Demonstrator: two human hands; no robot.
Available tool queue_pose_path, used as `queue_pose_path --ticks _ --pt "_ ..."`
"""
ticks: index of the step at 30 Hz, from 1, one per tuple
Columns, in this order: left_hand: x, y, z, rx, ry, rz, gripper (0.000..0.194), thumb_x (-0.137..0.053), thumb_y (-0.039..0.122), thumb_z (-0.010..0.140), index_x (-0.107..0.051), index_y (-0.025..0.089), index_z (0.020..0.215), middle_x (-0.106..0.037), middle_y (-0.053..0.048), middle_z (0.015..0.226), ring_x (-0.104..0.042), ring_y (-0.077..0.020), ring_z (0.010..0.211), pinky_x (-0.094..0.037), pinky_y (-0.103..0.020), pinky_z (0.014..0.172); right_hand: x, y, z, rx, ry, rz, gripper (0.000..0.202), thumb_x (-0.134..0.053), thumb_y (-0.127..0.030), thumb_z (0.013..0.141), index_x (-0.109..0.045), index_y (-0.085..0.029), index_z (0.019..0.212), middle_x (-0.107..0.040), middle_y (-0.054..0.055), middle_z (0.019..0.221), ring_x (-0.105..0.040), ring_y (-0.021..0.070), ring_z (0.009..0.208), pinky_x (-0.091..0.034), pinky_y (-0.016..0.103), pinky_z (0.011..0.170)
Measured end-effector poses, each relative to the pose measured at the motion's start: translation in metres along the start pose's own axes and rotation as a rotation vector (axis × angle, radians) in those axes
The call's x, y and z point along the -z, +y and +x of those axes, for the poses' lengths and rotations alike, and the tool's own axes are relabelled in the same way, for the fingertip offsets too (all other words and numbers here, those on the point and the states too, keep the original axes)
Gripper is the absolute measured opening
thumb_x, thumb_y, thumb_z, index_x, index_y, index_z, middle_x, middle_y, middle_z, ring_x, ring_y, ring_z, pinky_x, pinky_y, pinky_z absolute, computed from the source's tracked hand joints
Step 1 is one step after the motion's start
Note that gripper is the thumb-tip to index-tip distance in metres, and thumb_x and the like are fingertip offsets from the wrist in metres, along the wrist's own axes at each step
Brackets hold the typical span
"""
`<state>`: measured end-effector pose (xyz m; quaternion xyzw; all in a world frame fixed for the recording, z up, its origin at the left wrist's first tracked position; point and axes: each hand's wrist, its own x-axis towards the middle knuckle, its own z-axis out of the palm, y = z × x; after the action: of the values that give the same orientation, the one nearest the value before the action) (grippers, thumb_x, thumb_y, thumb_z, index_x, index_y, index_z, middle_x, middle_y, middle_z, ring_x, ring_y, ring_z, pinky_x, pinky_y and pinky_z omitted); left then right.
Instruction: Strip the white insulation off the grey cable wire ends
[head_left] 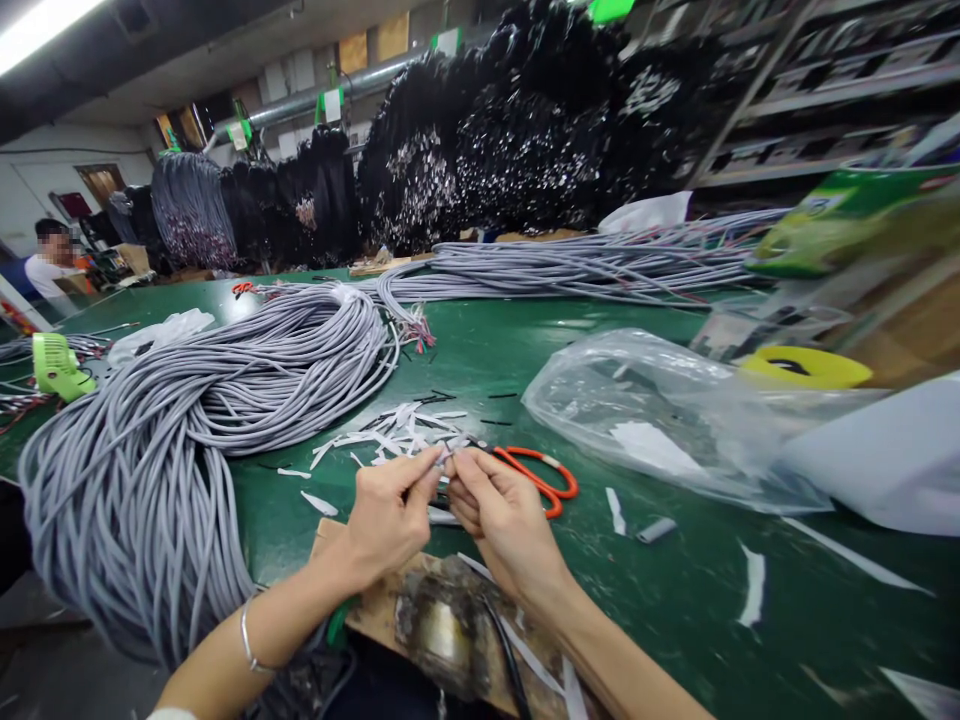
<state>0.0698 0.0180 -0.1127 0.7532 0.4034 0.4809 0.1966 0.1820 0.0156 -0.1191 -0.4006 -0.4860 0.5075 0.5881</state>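
My left hand (394, 505) and my right hand (495, 500) meet at the middle of the view, both closed in a pinch, fingertips nearly touching. Something small and pale shows between them, too small to name. Orange-handled scissors (566, 478) lie just beyond my right hand, their blades partly hidden. White paper-like strips (397, 428) are scattered behind my fingers, with short black pieces (439, 397) beside them. Below my hands, a wooden board (375, 610) carries a stained metal part (442, 630).
A big bundle of grey cables (187, 400) covers the left of the green table (465, 345); more cables (570, 265) lie along the back. At right are a clear plastic bag (637, 410) and yellow ring (806, 367). A person (56, 265) is at far left.
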Motion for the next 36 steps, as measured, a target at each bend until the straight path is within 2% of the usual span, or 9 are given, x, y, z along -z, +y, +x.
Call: queue_pose_path --ticks 2,4,8,10,13,16,25,32,36 --pt "0.000 0.000 -0.001 -0.157 -0.019 0.227 0.032 -0.037 0.016 0.085 -0.062 0.006 0.103 -0.066 -0.011 0.073 -0.057 -0.0152 0.060 -0.047 -0.025 0.056 0.001 -0.002 -0.002 0.150 0.088 -0.222 0.030 -0.046 -0.044 0.079 -0.045 -0.020 0.061 -0.034 -0.006 0.046 -0.029 0.0077 0.037 -0.026 0.021 0.035" --pt "0.001 -0.002 0.000 -0.207 -0.063 0.408 0.034 -0.034 0.013 0.084 -0.059 0.005 0.106 -0.065 -0.011 0.070 -0.058 -0.0167 0.059 -0.047 -0.026 0.053 0.001 -0.004 -0.006 0.363 0.156 -0.502 0.023 -0.046 -0.034 0.080 -0.051 -0.019 0.063 -0.047 -0.001 0.051 -0.040 0.0107 0.043 -0.034 0.023 0.043" --pt "0.005 -0.010 0.002 -0.055 -0.214 0.566 0.031 -0.039 0.011 0.081 -0.061 0.012 0.103 -0.063 -0.007 0.066 -0.056 -0.0169 0.055 -0.045 -0.026 0.053 -0.004 -0.007 -0.017 0.602 0.145 -0.777 0.024 -0.042 -0.028 0.083 -0.059 -0.021 0.067 -0.057 0.004 0.056 -0.049 0.0143 0.047 -0.039 0.026 0.050" --pt "0.007 -0.014 0.003 0.033 -0.168 0.511 0.029 -0.042 0.012 0.080 -0.063 0.013 0.100 -0.064 -0.006 0.068 -0.056 -0.0154 0.057 -0.045 -0.025 0.056 -0.004 -0.009 -0.018 0.615 0.191 -0.792 0.027 -0.040 -0.028 0.084 -0.060 -0.021 0.067 -0.060 0.005 0.059 -0.053 0.0153 0.050 -0.040 0.026 0.052" --pt "0.009 -0.014 0.004 0.151 0.027 0.282 0.025 -0.042 0.017 0.082 -0.065 0.012 0.090 -0.065 -0.005 0.069 -0.055 -0.0121 0.055 -0.042 -0.021 0.054 0.000 -0.012 -0.013 0.598 0.269 -0.822 0.026 -0.041 -0.028 0.085 -0.058 -0.019 0.066 -0.058 0.003 0.055 -0.050 0.0128 0.044 -0.039 0.024 0.047" --pt "0.009 -0.009 0.006 0.241 0.098 0.086 0.027 -0.042 0.022 0.082 -0.066 0.011 0.075 -0.061 -0.003 0.058 -0.046 -0.0095 0.046 -0.035 -0.019 0.045 0.002 -0.009 -0.006 0.548 0.162 -0.847 0.027 -0.041 -0.029 0.085 -0.055 -0.018 0.063 -0.050 -0.003 0.043 -0.043 0.0096 0.034 -0.034 0.021 0.039" --pt "0.007 -0.004 0.010 0.289 0.062 -0.107 0.030 -0.044 0.027 0.080 -0.066 0.011 0.068 -0.059 -0.004 0.056 -0.053 -0.0143 0.061 -0.041 -0.021 0.055 -0.005 -0.002 -0.005 0.487 0.071 -0.784 0.028 -0.038 -0.028 0.085 -0.055 -0.018 0.065 -0.044 -0.005 0.043 -0.038 0.0078 0.033 -0.028 0.019 0.035" --pt "0.005 -0.001 0.006 0.253 0.073 -0.065 0.030 -0.044 0.027 0.082 -0.068 0.010 0.078 -0.063 -0.005 0.061 -0.053 -0.0130 0.057 -0.043 -0.021 0.054 -0.003 -0.005 -0.006 0.488 0.142 -0.813 0.027 -0.039 -0.028 0.085 -0.053 -0.018 0.064 -0.041 -0.006 0.042 -0.038 0.0077 0.033 -0.030 0.019 0.037" --pt "0.004 0.003 0.005 0.163 0.060 0.086 0.028 -0.043 0.024 0.083 -0.068 0.010 0.078 -0.064 -0.005 0.060 -0.049 -0.0099 0.048 -0.040 -0.019 0.046 -0.004 -0.003 -0.006 0.510 0.178 -0.859 0.027 -0.038 -0.026 0.085 -0.050 -0.019 0.063 -0.044 -0.005 0.042 -0.039 0.0082 0.032 -0.030 0.020 0.037"
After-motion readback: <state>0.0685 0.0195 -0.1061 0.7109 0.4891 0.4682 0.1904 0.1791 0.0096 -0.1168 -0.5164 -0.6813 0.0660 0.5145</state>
